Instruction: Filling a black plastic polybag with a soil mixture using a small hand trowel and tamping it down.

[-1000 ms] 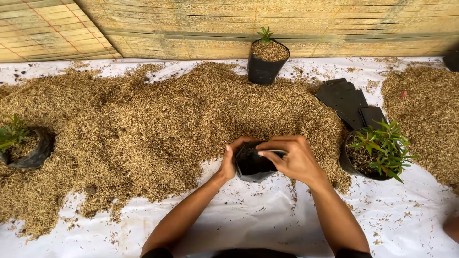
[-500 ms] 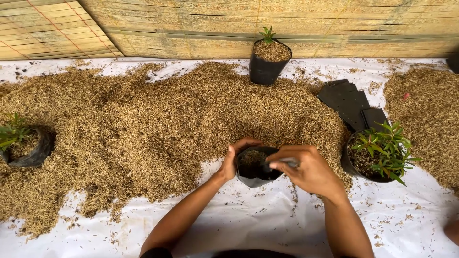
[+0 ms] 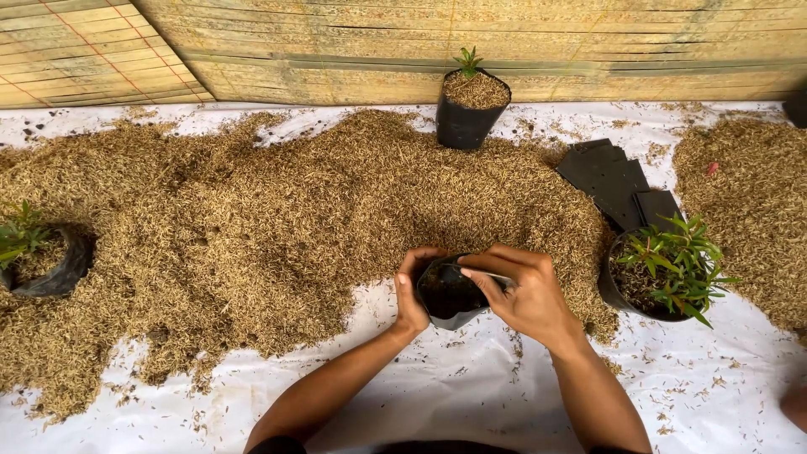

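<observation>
Small black planting bag (image 3: 450, 294), held just below frame centre at the near edge of the husk heap (image 3: 277, 219), mouth up and spread open. Left hand (image 3: 412, 290) curled around the bag's nine o'clock side, thumb hooked on the rim, steadying the soft wall so it stays round. Right hand (image 3: 525, 294) closed on the three o'clock rim, fingers (image 3: 487, 267) pinched over the edge and pulling it outward, apparently to keep the mouth wide; inside dark, contents not clear. Heap right at twelve o'clock of the bag, so within easy reach of both hands. Flat stack of empty black bags (image 3: 618, 181) at two o'clock. Filled pot with leafy seedling (image 3: 664, 273) at three o'clock, just beside the right wrist. Another filled bag with a small sprout (image 3: 469, 105) far at twelve o'clock against the bamboo screen (image 3: 504, 42). Third potted plant (image 3: 42, 256) at nine o'clock, well apart. White sheet (image 3: 471, 395) beneath everything, catching spilled husk.
</observation>
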